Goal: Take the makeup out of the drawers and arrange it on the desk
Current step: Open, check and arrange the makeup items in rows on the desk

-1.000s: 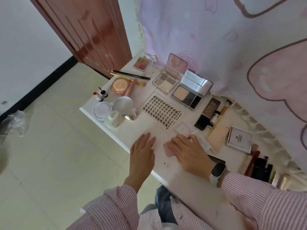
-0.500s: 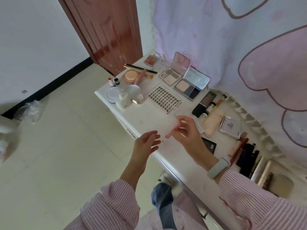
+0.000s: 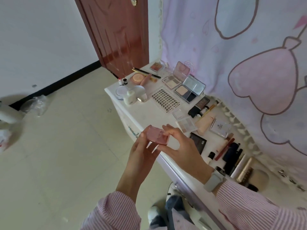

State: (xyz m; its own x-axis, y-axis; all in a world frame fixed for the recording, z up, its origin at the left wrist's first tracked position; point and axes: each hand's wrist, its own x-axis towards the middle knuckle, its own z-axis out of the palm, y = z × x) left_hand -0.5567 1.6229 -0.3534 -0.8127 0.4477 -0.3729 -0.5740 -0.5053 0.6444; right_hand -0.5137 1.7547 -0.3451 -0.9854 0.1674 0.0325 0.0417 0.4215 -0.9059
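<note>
A small pink square makeup compact (image 3: 157, 136) is held in the air in front of the white desk's (image 3: 149, 113) front edge. My left hand (image 3: 141, 156) grips it from below and from the left. My right hand (image 3: 179, 143) pinches its right side with thumb and fingers. Laid out on the desk are two open palettes (image 3: 172, 80) (image 3: 189, 90), a card of false lashes (image 3: 166, 101), a small clear eyeshadow palette (image 3: 186, 126), a round pink compact (image 3: 137, 78), brushes and tubes.
A brown door (image 3: 119, 34) stands behind the desk's far end. A pink cartoon curtain (image 3: 240, 47) hangs along the right. White jars and a bottle (image 3: 130, 96) crowd the far left corner. Dark tubes and gold cases (image 3: 239, 161) lie at the near right. Tiled floor lies to the left.
Both hands have risen from the desk top with the pink compact. One second ago they lay flat on the desk; now they hold the compact together in the air.
</note>
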